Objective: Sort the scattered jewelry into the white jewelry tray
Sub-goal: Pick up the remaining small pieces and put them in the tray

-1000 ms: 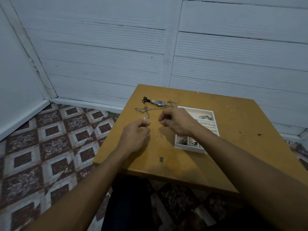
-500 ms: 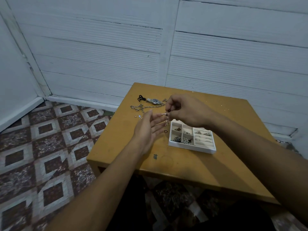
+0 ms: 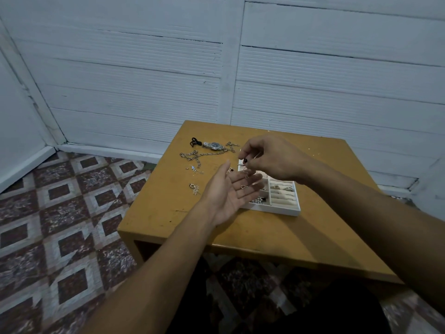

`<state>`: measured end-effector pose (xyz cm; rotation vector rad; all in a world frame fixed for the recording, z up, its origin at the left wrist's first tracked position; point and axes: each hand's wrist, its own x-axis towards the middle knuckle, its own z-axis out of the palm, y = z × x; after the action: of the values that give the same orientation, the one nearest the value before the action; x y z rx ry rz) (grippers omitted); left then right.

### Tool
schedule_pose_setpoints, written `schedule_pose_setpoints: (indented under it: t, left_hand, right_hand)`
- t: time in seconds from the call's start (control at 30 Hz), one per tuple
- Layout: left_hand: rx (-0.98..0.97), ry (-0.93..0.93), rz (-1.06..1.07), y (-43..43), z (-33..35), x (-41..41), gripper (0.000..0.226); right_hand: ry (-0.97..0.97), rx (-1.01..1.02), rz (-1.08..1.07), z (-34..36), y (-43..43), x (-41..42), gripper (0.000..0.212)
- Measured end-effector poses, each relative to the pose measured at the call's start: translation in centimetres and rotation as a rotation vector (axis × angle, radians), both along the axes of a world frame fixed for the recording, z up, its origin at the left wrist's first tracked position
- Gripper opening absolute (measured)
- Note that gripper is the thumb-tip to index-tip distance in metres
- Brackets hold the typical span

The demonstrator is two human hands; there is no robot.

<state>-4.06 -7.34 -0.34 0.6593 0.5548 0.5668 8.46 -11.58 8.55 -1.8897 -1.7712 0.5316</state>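
My left hand (image 3: pixel 228 191) is held palm up over the table with fingers straight, and a small heart-shaped piece (image 3: pixel 243 186) lies on its fingers. Just above it, my right hand (image 3: pixel 269 157) pinches a small dark earring (image 3: pixel 245 162) between thumb and fingers. The white jewelry tray (image 3: pixel 284 208) sits behind and below both hands, its left part hidden; rings and beads show in its compartments. A wristwatch (image 3: pixel 213 145), a chain necklace (image 3: pixel 202 155) and small loose pieces (image 3: pixel 194 188) lie on the table to the left.
The yellow wooden table (image 3: pixel 240 232) stands against a white panelled wall (image 3: pixel 216 68). A patterned tile floor (image 3: pixel 60 213) lies to the left. The table's near edge is close to my lap.
Both hands lifted off the table. My left hand turned palm up and my right hand now pinches an earring above it. The view shifted slightly.
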Motion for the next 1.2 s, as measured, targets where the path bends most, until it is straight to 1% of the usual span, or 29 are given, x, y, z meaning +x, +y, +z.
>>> schedule_pose_setpoints:
  t: [0.13,0.3,0.5,0.8,0.93,1.2]
  left_hand:
    - [-0.014,0.003,-0.006,-0.6,0.3,-0.3,0.064]
    - [-0.066,-0.004,-0.001,-0.9,0.5,-0.5,0.062]
    - [-0.154,-0.032,0.021,-0.9,0.4,-0.5,0.061]
    - [-0.212,-0.066,0.067,-0.8,0.9,-0.1,0.054]
    - [-0.206,-0.058,0.078,-0.7,1.0,-0.2,0.051]
    - [-0.188,-0.042,0.083,-0.9,0.9,-0.5,0.053]
  right_hand:
    - [0.012,0.024,-0.010,0.0,-0.2,0.4,0.013]
    - [-0.063,0.066,-0.001,-0.5,-0.3,0.8,0.013]
    - [-0.159,0.164,-0.021,-1.4,-0.4,0.8,0.013]
    - [-0.224,0.128,-0.011,-2.5,-1.5,0.0,0.018]
    - [-0.270,0.121,-0.012,-2.9,-1.8,-0.2,0.011]
    - [-0.228,0.081,-0.012,-3.6,-2.4,-0.9,0.013]
